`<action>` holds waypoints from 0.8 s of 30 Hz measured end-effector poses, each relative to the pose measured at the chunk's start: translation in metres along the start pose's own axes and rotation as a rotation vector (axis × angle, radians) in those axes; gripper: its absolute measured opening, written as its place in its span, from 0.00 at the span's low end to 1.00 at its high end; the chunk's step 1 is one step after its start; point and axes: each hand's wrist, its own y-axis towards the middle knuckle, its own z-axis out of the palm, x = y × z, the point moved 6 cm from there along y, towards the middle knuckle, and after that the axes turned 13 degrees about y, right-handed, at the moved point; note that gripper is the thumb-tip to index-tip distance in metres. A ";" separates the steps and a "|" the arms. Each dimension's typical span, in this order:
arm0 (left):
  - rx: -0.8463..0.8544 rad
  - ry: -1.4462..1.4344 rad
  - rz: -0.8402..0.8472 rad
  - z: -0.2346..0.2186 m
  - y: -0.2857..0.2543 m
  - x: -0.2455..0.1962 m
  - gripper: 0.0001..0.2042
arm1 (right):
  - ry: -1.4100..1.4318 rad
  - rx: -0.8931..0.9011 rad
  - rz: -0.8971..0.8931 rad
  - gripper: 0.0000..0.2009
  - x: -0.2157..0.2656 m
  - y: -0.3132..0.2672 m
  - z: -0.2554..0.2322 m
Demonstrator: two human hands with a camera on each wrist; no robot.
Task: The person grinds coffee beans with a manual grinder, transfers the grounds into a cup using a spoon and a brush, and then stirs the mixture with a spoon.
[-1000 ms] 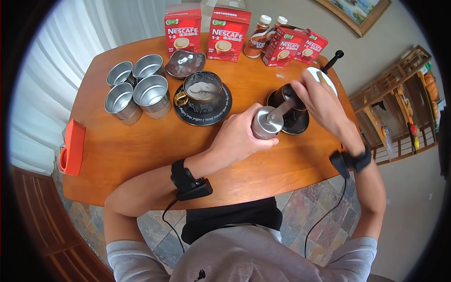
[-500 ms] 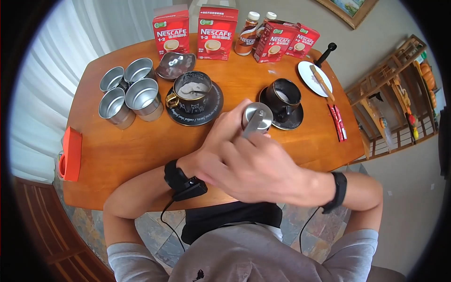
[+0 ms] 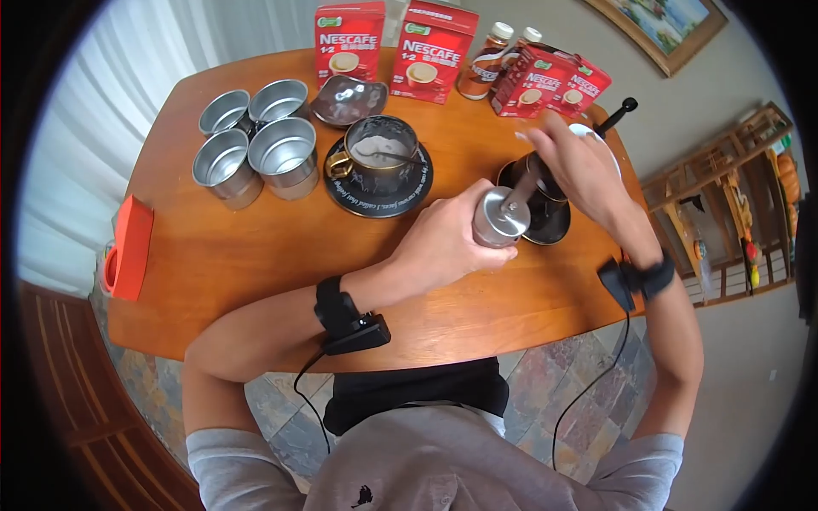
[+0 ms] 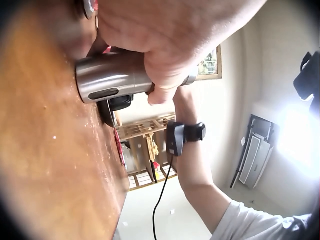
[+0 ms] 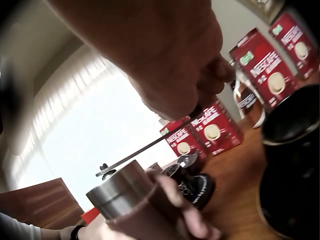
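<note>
Upright over the table, a metal hand coffee grinder (image 3: 501,216) is gripped round its body by my left hand (image 3: 439,240). The left wrist view shows its steel body (image 4: 112,75), with a slot window near the tabletop. My right hand (image 3: 584,175) holds the far end of the crank arm (image 5: 150,146), its fingers curled round the knob, which they mostly hide. This hand is to the grinder's right and partly covers a black cup (image 5: 290,125). Beneath that cup is a dark saucer (image 3: 550,226). Left of the grinder, a black gold-handled cup (image 3: 382,177) contains white powder and a spoon.
Several metal cups (image 3: 283,157) stand at the left beside a dark wavy dish (image 3: 349,102). Red Nescafe boxes (image 3: 434,53) and bottles (image 3: 486,61) line the back. A red-orange holder (image 3: 132,249) stands at the left edge, and a white plate (image 3: 607,145) at the right.
Half a second ago my right hand was in front of the grinder, near my body. It has swung with the crank to the far right side. My left hand keeps its grip.
</note>
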 end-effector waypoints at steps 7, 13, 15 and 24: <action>-0.087 0.034 0.063 0.002 -0.001 -0.001 0.22 | 0.105 -0.236 -0.198 0.12 0.030 -0.148 -0.007; -0.011 -0.045 0.028 0.003 -0.002 0.000 0.22 | -0.031 -0.047 -0.652 0.14 0.147 -0.129 0.000; 0.049 -0.308 -0.050 0.010 0.003 0.017 0.22 | -0.036 -0.128 -0.774 0.15 0.167 -0.100 0.014; -0.101 -0.023 0.081 0.006 0.001 0.012 0.27 | -0.020 -0.093 -0.574 0.16 0.124 0.058 0.041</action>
